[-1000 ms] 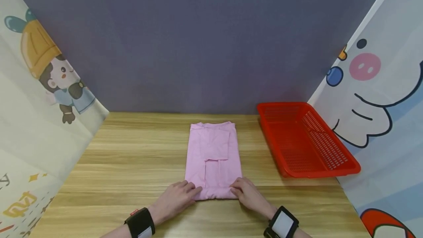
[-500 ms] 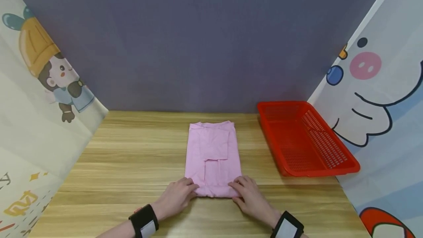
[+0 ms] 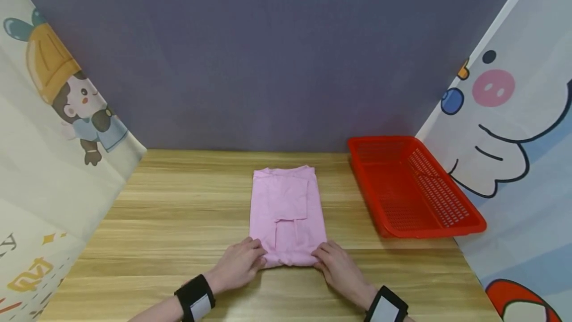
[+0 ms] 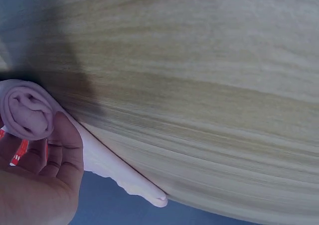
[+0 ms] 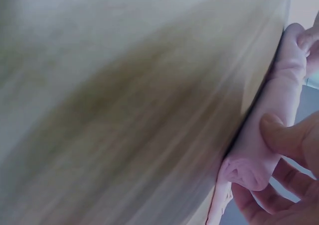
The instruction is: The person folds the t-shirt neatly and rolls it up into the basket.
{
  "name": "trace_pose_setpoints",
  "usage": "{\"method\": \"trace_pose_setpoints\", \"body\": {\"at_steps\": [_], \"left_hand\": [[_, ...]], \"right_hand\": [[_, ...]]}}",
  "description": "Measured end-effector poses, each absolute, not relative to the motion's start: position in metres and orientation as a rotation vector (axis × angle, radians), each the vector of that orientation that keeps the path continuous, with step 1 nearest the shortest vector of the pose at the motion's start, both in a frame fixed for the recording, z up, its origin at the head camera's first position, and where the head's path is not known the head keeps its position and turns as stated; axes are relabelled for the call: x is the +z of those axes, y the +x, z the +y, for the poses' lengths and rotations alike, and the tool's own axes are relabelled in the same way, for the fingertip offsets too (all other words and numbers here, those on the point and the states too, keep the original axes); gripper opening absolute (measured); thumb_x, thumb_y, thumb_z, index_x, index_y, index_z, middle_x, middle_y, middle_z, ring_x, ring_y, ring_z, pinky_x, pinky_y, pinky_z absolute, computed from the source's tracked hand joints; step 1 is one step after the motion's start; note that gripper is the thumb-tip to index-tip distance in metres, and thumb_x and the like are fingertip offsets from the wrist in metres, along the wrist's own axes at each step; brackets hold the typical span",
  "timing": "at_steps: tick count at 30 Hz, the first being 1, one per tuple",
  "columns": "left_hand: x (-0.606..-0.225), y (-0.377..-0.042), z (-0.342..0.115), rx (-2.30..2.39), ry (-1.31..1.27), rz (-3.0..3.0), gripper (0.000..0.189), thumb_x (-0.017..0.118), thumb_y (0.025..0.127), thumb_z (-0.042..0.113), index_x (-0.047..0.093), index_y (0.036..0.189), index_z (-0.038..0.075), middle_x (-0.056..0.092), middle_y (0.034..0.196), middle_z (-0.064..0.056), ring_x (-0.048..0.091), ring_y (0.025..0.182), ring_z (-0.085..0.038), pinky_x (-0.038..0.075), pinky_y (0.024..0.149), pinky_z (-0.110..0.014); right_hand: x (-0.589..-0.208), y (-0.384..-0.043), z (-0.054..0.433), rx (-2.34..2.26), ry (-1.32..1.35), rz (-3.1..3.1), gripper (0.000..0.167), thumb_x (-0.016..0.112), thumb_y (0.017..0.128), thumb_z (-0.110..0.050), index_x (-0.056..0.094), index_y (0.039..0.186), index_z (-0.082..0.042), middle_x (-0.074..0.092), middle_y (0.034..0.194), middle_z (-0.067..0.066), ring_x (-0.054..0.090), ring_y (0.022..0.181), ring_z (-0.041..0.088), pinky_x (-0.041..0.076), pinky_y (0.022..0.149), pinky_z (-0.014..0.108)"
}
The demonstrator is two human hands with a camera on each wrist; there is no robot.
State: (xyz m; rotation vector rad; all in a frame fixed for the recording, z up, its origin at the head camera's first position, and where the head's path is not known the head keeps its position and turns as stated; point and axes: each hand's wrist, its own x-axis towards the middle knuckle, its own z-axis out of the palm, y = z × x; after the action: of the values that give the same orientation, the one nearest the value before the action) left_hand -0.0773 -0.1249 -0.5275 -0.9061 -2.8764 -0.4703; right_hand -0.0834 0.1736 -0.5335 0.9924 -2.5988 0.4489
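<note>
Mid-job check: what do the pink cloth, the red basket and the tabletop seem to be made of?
Pink cloth: thin, matte fabric, perhaps cotton; it creases softly and rolls into a spiral.
Red basket: probably moulded plastic with a slight sheen, judging by its uniform colour and perforated walls.
Tabletop: smooth-looking wood or printed laminate; only the grain streaks show.

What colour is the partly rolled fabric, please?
The partly rolled fabric is pink, showing best in the head view.

This looks like a small screened-off booth: a pale brown, wood-grained counter [image 3: 178, 202] is closed in by a flat slate-grey backdrop [image 3: 268, 53], an off-white sheet [image 3: 35, 168] printed with a cartoon child [image 3: 85, 101] on the left, and a blue-and-white cartoon-pig sheet [image 3: 514, 232] on the right.
</note>
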Motion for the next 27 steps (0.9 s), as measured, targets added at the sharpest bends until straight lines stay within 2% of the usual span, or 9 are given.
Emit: {"method": "trace_pose_setpoints", "body": {"at_steps": [5,8,10,13,18,22,27], "left_hand": [[-0.532,-0.075,-0.128,-0.349,-0.991,-2.738,0.025,0.063,0.096,0.025,0.071,0.118,0.016,0.068,0.102,0.004,0.061,0.091,-0.012,0.055,0.074,-0.029],[-0.536,-0.077,-0.131,-0.303,-1.042,-2.622,0.031,0.069,0.093,0.032,0.069,0.121,0.019,0.069,0.106,0.004,0.062,0.095,-0.012,0.057,0.079,-0.030],[-0.537,-0.078,-0.133,-0.279,-1.074,-2.564,0.033,0.073,0.090,0.037,0.070,0.119,0.021,0.069,0.106,0.006,0.063,0.094,-0.011,0.057,0.077,-0.029],[-0.535,-0.079,-0.133,-0.232,-1.100,-2.511,0.033,0.077,0.085,0.041,0.071,0.113,0.024,0.069,0.099,0.008,0.062,0.087,-0.010,0.053,0.064,-0.024],[-0.532,-0.078,-0.130,-0.170,-1.058,-2.515,0.025,0.078,0.084,0.038,0.074,0.106,0.026,0.070,0.089,0.010,0.064,0.074,-0.010,0.042,0.049,-0.020],[-0.532,-0.080,-0.127,-0.250,-1.016,-2.584,0.020,0.078,0.083,0.028,0.076,0.103,0.025,0.071,0.083,0.010,0.063,0.067,-0.010,0.038,0.048,-0.018],[-0.531,-0.084,-0.127,-0.413,-0.998,-2.666,0.015,0.078,0.085,0.026,0.078,0.099,0.023,0.074,0.082,0.010,0.065,0.066,-0.008,0.046,0.054,-0.019]], "right_hand": [[-0.529,-0.089,0.173,0.607,1.016,-2.678,0.015,0.080,0.079,-0.008,0.073,0.091,-0.014,0.065,0.083,-0.007,0.058,0.079,0.010,0.050,0.070,0.026],[-0.526,-0.094,0.175,0.688,1.038,-2.735,0.008,0.076,0.084,-0.012,0.073,0.091,-0.014,0.065,0.082,-0.007,0.058,0.080,0.009,0.049,0.071,0.027],[-0.523,-0.097,0.175,0.739,1.051,-2.769,0.005,0.075,0.086,-0.014,0.074,0.091,-0.014,0.066,0.082,-0.007,0.060,0.081,0.010,0.050,0.073,0.029],[-0.519,-0.102,0.176,0.818,1.046,-2.851,0.006,0.074,0.087,-0.015,0.076,0.093,-0.014,0.069,0.083,-0.006,0.063,0.082,0.010,0.050,0.074,0.030],[-0.512,-0.106,0.176,1.003,0.960,-3.018,0.009,0.074,0.088,-0.012,0.078,0.096,-0.009,0.074,0.088,0.000,0.065,0.083,0.010,0.051,0.074,0.027],[-0.509,-0.106,0.176,1.080,0.900,-3.065,0.010,0.072,0.090,-0.012,0.078,0.097,-0.007,0.075,0.091,0.002,0.065,0.083,0.010,0.051,0.073,0.027],[-0.512,-0.103,0.176,0.966,0.948,-3.008,0.012,0.070,0.093,-0.013,0.078,0.100,-0.010,0.072,0.088,-0.003,0.063,0.082,0.008,0.051,0.074,0.027]]}}
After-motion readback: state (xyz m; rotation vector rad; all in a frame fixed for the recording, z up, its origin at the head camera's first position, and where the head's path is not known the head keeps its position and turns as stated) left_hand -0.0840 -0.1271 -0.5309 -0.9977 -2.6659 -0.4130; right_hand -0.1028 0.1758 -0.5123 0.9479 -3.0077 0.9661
